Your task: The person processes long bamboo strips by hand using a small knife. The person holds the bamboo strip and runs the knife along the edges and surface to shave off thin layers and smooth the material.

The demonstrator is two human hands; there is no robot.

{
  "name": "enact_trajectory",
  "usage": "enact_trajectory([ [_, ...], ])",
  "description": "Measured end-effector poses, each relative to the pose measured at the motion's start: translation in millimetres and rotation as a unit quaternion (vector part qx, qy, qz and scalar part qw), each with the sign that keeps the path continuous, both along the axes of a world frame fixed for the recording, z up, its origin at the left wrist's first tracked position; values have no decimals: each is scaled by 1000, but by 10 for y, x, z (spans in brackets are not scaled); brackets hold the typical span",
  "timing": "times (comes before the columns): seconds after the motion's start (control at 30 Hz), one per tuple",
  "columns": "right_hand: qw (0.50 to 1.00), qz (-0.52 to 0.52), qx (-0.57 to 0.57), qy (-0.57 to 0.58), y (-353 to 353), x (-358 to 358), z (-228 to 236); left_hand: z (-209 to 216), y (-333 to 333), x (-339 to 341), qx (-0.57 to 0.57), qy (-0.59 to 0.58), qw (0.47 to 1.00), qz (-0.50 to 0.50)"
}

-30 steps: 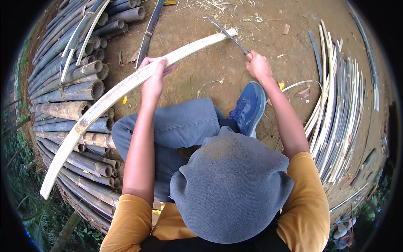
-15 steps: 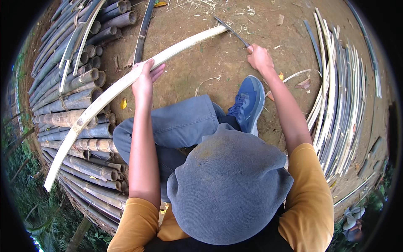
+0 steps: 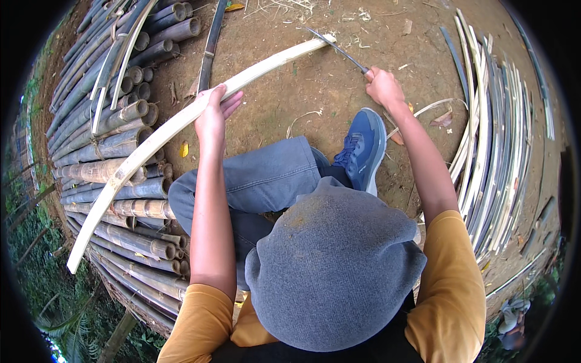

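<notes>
A long pale split bamboo strip slants from the lower left up to the top middle, appearing bowed in this view. My left hand grips it near the middle, thumb on top and fingers beneath. At the strip's far end lies the dark, narrow blade of a knife, crossing it at an angle; whether it cuts in cannot be made out. My right hand is closed round the knife's handle, which it mostly hides. Below the hands are my bent leg in grey trousers and a blue shoe.
Stacked dark bamboo poles line the left side. To the right lies a bundle of split bamboo strips. A dark bamboo piece rests on the brown soil beyond my left hand. Shavings litter the ground. A grey knitted cap covers the lower middle.
The whole view has shifted slightly, so most things sit a little farther right. My right hand has drawn a little rightward and nearer with the knife. The left hand keeps its hold.
</notes>
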State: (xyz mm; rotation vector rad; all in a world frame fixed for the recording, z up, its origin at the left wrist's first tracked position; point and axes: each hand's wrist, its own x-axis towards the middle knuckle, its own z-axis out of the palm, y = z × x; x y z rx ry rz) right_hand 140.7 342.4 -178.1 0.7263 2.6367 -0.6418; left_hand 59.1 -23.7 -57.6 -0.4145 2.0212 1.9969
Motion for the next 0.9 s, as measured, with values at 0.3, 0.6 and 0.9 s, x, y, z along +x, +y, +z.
enact_trajectory([
  [0.3,1000,-13,26,4,-34,-4,-60,-40,-8,41,-1,7,1000,-7],
  [0.6,1000,-29,7,4,-49,40,-45,19,8,75,-12,0,1000,-1],
  [0.9,1000,-16,-6,-4,-94,159,79,-24,-3,92,-15,12,1000,-11],
])
